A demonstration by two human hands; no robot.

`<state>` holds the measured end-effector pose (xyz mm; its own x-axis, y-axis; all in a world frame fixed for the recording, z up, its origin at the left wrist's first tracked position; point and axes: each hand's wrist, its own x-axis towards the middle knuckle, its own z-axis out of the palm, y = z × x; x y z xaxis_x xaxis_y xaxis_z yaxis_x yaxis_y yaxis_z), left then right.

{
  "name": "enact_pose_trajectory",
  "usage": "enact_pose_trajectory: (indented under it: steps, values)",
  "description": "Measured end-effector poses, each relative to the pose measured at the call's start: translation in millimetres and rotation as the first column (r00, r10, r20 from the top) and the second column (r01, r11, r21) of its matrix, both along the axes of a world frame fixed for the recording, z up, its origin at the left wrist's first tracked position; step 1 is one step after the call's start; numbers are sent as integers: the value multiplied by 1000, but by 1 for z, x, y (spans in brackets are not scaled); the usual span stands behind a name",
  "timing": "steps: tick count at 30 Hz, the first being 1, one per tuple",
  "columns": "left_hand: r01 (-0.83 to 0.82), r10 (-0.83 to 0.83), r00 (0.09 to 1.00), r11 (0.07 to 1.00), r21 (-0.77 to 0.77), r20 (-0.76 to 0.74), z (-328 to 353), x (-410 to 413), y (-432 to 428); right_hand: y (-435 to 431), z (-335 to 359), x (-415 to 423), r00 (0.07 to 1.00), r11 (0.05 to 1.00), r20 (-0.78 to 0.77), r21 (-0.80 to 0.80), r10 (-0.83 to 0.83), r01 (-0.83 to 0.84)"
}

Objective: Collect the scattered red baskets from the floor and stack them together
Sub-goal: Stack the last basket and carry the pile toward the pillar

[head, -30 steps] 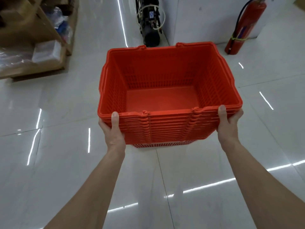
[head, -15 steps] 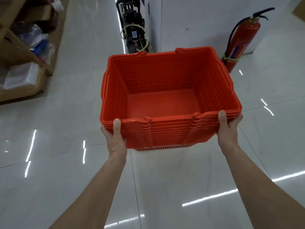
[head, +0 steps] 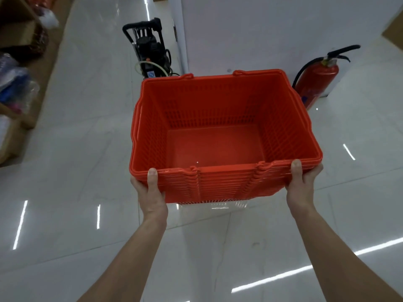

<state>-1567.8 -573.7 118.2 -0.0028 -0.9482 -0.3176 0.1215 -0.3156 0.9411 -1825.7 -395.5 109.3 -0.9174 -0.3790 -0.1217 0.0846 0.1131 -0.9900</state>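
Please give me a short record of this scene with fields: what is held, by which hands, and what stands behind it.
held item: stack of red baskets, nested, top one empty
left hand: grips the near left corner, thumb on the rim
right hand: grips the near right corner, thumb on the rim
floor: glossy white tiles
behind, right: red fire extinguisher beside the white wall
behind, left: black machine with a hose

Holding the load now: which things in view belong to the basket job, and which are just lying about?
Job:
stack of red baskets
left hand and right hand, gripping its near rim

Lying about:
fire extinguisher
black machine with a hose
wooden shelving with bagged goods
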Motion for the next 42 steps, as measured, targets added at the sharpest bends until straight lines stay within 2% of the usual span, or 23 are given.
enact_pose_trajectory:
  steps: [14, 22, 32, 35, 42]
  values:
    - [-88, 88, 995, 996, -9, 50, 0, -184, -47, -76, 0, -207, 993, 993, -16, -12, 114, -114]
    - [-41, 40, 996, 999, 17, 75, 8, -229, -89, -103, 1, -247, 993, 994, -29, 4, 111, -111]
    - [-9, 9, 995, 1000, 0, 97, 2, -240, -72, -98, 1, -276, 973, 974, -45, 35, 226, -224]
    - [48, -47, 984, 999, -3, 173, 7, -231, -70, -91, 6, -275, 966, 969, -92, 73, 241, -235]
    - [146, -139, 893, 989, 16, 428, 52, -209, -44, -65, 48, -267, 952, 941, -64, 180, 300, -285]
